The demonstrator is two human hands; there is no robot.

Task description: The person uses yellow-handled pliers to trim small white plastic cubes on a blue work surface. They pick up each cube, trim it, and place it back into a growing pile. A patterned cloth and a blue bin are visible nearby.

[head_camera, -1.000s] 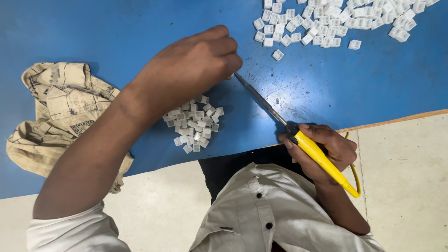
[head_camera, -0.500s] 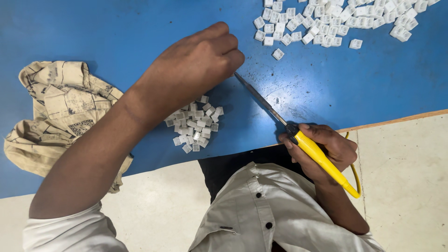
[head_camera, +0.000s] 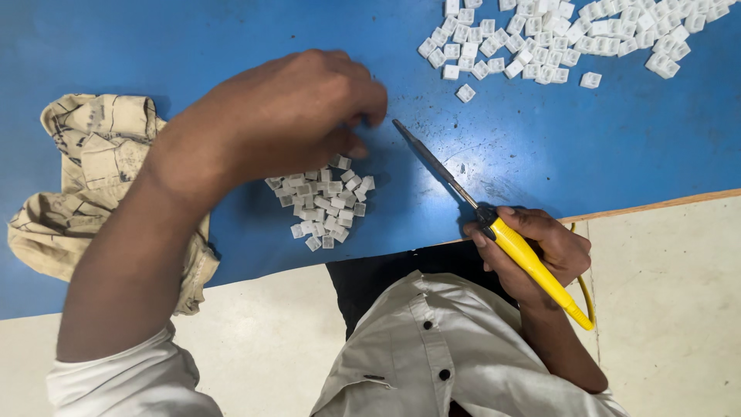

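Since half a second ago the left hand (head_camera: 285, 116) has drawn back a little from the tip of the soldering iron (head_camera: 494, 224), so a sliver of bare blue now shows between its fingers (head_camera: 370, 100) and the metal point; the iron itself has barely shifted. The left fingers are curled close together above the near heap of small white pieces (head_camera: 324, 202), but whether they pinch one cannot be told. The right hand (head_camera: 536, 251) has its fingers wrapped around the iron's yellow handle, right at the desk (head_camera: 540, 147) front edge, the shaft slanting up and left across the blue top. A larger spread of white pieces (head_camera: 556, 38) lies along the far edge, well apart from the near heap, with open blue surface between them. A crumpled tan cloth (head_camera: 77, 177) sits at the left, partly hanging over the front edge.
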